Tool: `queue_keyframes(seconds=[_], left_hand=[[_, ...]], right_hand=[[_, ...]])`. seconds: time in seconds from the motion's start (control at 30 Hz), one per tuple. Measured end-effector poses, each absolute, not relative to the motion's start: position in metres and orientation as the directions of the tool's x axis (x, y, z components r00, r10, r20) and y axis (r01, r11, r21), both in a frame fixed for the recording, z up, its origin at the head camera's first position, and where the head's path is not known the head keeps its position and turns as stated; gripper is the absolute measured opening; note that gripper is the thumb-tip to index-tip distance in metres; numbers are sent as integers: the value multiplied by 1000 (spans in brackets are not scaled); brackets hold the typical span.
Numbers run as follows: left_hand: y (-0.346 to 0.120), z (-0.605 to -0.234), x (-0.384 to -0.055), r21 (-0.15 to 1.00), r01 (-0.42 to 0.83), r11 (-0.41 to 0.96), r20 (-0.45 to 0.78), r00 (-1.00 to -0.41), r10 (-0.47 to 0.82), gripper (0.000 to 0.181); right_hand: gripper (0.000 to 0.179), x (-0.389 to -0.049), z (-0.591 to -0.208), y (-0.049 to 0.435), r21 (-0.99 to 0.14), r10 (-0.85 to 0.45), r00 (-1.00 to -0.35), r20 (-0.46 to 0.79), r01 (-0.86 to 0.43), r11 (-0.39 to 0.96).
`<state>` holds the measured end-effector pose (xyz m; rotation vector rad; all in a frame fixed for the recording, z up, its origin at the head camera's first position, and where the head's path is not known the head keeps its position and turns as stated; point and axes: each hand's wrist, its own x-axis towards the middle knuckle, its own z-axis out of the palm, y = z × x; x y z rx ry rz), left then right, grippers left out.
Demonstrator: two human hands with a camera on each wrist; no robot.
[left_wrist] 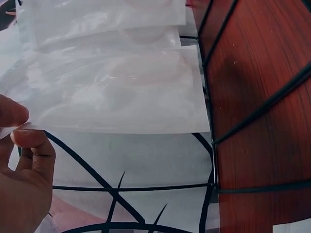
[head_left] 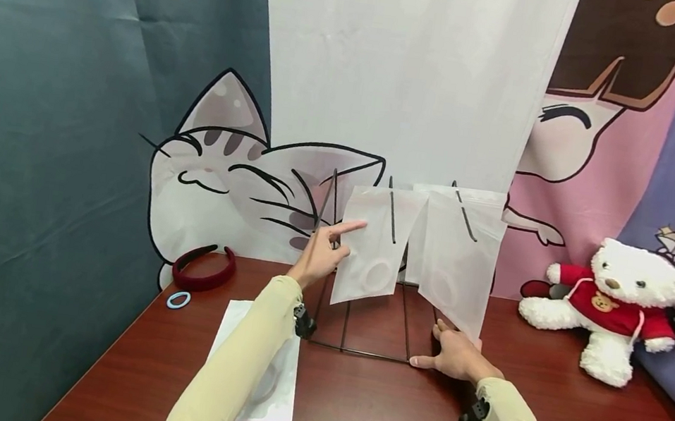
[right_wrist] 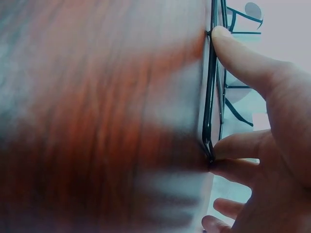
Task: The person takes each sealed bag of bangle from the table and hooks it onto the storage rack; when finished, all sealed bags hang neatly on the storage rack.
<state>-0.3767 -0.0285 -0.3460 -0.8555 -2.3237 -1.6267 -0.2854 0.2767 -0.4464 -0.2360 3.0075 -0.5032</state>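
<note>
A black wire rack (head_left: pixel 374 355) stands on the table with its hooks pointing toward me. From the middle hook hangs a translucent bag (head_left: pixel 374 244) with a pale ring inside. My left hand (head_left: pixel 322 255) is at this bag's left edge; in the left wrist view its thumb and finger pinch the edge of the bag (left_wrist: pixel 112 92). More translucent bags (head_left: pixel 464 270) hang together on the right hook, one also showing a round outline. The left hook (head_left: pixel 326 198) carries no bag. My right hand (head_left: pixel 453 354) grips the rack's front right base corner, thumb on the front wire (right_wrist: pixel 210 97).
Another white bag (head_left: pixel 280 402) with a round grey thing in it lies under my left forearm. A dark red headband (head_left: pixel 203 282) and a light blue ring (head_left: pixel 177 300) are at the left. A white teddy bear (head_left: pixel 619 304) in a red top sits at the right, before a printed curtain (head_left: pixel 407 70).
</note>
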Motion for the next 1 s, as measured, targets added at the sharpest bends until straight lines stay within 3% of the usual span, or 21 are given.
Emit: queue_keyframes(seconds=[0.4,0.67,1.0], left_hand=[[-40,-357,-379,729,600,329,471,-789,395,60],[-68,-370,-378,727,538,426,387,-834,394,56],[-111,-392,-377,751,460,474,293,-875,384,44]], right_hand=[[105,-283,-445,274,-337,-151,-987,-47,-127,933],[103,-284,-445,273,-294,-139,-989,-49,-119,948],[105,-282,-446,274,-333,-133,-989,-58,-106,937]])
